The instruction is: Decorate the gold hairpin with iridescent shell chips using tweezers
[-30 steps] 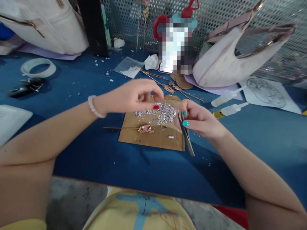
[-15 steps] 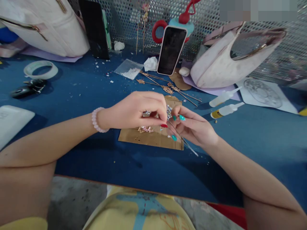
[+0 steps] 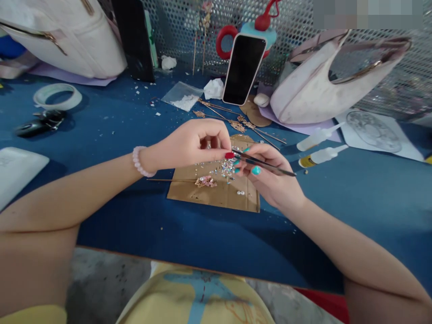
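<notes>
Tweezers [image 3: 270, 164], dark and slim, lie across the fingers of my right hand [image 3: 270, 173], which is closed around them, their rear end pointing right. My left hand [image 3: 199, 141] makes a pinch of thumb and forefinger right at the tweezers' tip; whatever is in that pinch is too small to make out. Below both hands is a piece of brown cardboard [image 3: 182, 193]. Sparkling rhinestones [image 3: 227, 167] are heaped on it between the hands. A hairpin with a pink flower head [image 3: 205, 181] rests there, its thin stick reaching left. Two white beads [image 3: 240, 193] lie near my right hand.
Several gold hairpins [image 3: 238, 126] lie behind the cardboard, near a plastic bag of white bits [image 3: 185, 102]. A phone [image 3: 243, 69] stands propped upright. Glue bottles [image 3: 319, 156] are at right, a tape roll [image 3: 57, 97] at left. Handbags [image 3: 303, 94] stand at the back.
The tweezers have swung from slanting down-right to nearly level. My left hand has risen slightly, uncovering more rhinestones and the hairpin's stick.
</notes>
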Demonstrator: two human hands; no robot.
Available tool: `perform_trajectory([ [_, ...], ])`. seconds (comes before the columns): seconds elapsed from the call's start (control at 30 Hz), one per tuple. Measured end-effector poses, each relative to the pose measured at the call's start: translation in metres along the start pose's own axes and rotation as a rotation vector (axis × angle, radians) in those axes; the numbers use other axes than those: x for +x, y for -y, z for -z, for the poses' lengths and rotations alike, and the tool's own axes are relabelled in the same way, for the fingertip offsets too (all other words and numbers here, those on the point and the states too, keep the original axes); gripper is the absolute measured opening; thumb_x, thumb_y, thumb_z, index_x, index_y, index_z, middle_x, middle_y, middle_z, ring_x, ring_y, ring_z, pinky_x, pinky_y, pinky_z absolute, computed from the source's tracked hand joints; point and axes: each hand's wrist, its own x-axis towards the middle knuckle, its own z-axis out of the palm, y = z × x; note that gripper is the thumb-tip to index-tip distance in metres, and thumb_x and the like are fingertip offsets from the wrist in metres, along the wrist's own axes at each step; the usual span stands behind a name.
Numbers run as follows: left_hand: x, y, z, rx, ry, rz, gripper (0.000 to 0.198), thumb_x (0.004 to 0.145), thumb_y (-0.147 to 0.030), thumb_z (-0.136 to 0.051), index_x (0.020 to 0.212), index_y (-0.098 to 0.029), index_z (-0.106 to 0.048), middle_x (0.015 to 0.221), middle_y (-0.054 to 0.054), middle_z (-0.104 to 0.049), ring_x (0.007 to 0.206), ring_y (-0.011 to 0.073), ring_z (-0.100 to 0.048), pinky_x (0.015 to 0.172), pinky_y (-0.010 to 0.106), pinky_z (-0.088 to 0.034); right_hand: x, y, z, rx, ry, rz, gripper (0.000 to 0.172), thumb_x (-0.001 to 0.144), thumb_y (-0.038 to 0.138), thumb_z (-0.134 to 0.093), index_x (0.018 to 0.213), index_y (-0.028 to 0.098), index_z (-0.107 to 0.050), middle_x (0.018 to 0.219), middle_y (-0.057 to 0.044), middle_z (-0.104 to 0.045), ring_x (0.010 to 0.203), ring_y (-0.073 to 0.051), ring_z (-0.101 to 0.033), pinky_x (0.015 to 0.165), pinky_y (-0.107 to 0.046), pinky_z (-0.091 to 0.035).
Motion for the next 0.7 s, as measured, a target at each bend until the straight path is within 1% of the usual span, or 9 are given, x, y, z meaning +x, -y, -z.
perform_trajectory([
  [0.1,0.001,0.001,0.009,0.042,0.093,-0.004,0.019,0.100,-0.042,-0.069,0.097,-0.023,-0.071,0.103,0.004,-0.074,0.073,0.0091,-0.065,0.062,0.023,-0.049,0.004,-0.004,0.003,0.000,-0.127,0.025,0.040,0.078,0.051,-0.100,0.100,0.027,-0.075,0.084,0.002,-0.077,0.077,-0.015,-0.075,0.076,-0.031,-0.066],
  [0.17,0.002,0.005,0.020,0.074,0.143,0.026,0.027,0.101,-0.048,-0.067,0.112,-0.024,-0.073,0.117,0.005,-0.075,0.075,0.0087,-0.067,0.064,0.023,-0.051,0.007,-0.005,0.008,-0.049,-0.213,0.039,0.038,0.078,0.050,-0.099,0.098,0.027,-0.077,0.083,0.002,-0.076,0.074,-0.014,-0.072,0.069,-0.028,-0.062],
  [0.27,0.004,0.024,0.041,0.046,0.146,0.068,0.043,0.102,-0.055,-0.069,0.133,-0.025,-0.069,0.129,0.008,-0.075,0.076,0.0096,-0.065,0.066,0.028,-0.053,0.016,-0.004,0.017,-0.167,-0.272,0.064,0.033,0.079,0.047,-0.096,0.098,0.027,-0.077,0.092,0.001,-0.077,0.080,-0.014,-0.071,0.072,-0.028,-0.061],
  [0.3,0.005,0.035,0.047,0.019,0.107,0.075,0.046,0.101,-0.059,-0.070,0.133,-0.026,-0.068,0.126,0.007,-0.076,0.075,0.0094,-0.063,0.069,0.031,-0.054,0.020,-0.003,0.019,-0.202,-0.264,0.077,0.032,0.079,0.046,-0.095,0.098,0.027,-0.078,0.097,0.000,-0.078,0.084,-0.015,-0.072,0.076,-0.030,-0.062],
  [0.37,0.005,0.061,0.056,0.022,-0.089,0.138,0.050,0.102,-0.071,-0.065,0.127,-0.028,-0.068,0.117,0.002,-0.075,0.075,0.0083,-0.055,0.069,0.033,-0.049,0.034,-0.001,0.021,-0.268,-0.206,0.097,0.029,0.080,0.044,-0.093,0.098,0.026,-0.079,0.103,-0.002,-0.079,0.091,-0.017,-0.074,0.084,-0.034,-0.064],
  [0.43,0.003,0.088,0.060,0.038,-0.180,0.176,0.053,0.108,-0.077,-0.049,0.124,-0.029,-0.064,0.105,-0.002,-0.072,0.077,0.0076,-0.046,0.070,0.033,-0.043,0.051,-0.001,0.018,-0.384,-0.108,0.120,0.025,0.082,0.041,-0.089,0.097,0.024,-0.080,0.099,-0.003,-0.079,0.092,-0.018,-0.075,0.086,-0.035,-0.063],
  [0.53,-0.003,0.118,0.059,0.048,-0.166,0.255,0.055,0.111,-0.077,-0.041,0.123,-0.027,-0.060,0.094,-0.005,-0.066,0.081,0.0073,-0.043,0.072,0.029,-0.041,0.080,-0.006,0.008,-0.603,0.050,0.106,0.015,0.083,0.032,-0.079,0.093,0.019,-0.080,0.096,-0.005,-0.080,0.086,-0.019,-0.073,0.082,-0.036,-0.062],
  [0.6,-0.006,0.128,0.056,0.052,-0.150,0.295,0.056,0.112,-0.075,-0.040,0.125,-0.025,-0.061,0.097,-0.003,-0.066,0.082,0.0069,-0.045,0.074,0.028,-0.042,0.096,-0.013,0.002,-0.686,0.076,0.098,0.014,0.084,0.026,-0.075,0.094,0.018,-0.081,0.094,-0.006,-0.081,0.085,-0.019,-0.074,0.084,-0.036,-0.063],
  [0.7,-0.005,0.135,0.052,0.077,-0.214,0.324,0.047,0.109,-0.063,-0.051,0.119,-0.019,-0.066,0.097,0.002,-0.069,0.076,0.0097,-0.048,0.067,0.031,-0.041,0.111,-0.022,-0.002,-0.766,0.107,0.124,0.016,0.084,0.023,-0.071,0.096,0.018,-0.082,0.097,-0.007,-0.083,0.089,-0.020,-0.076,0.089,-0.038,-0.063],
])
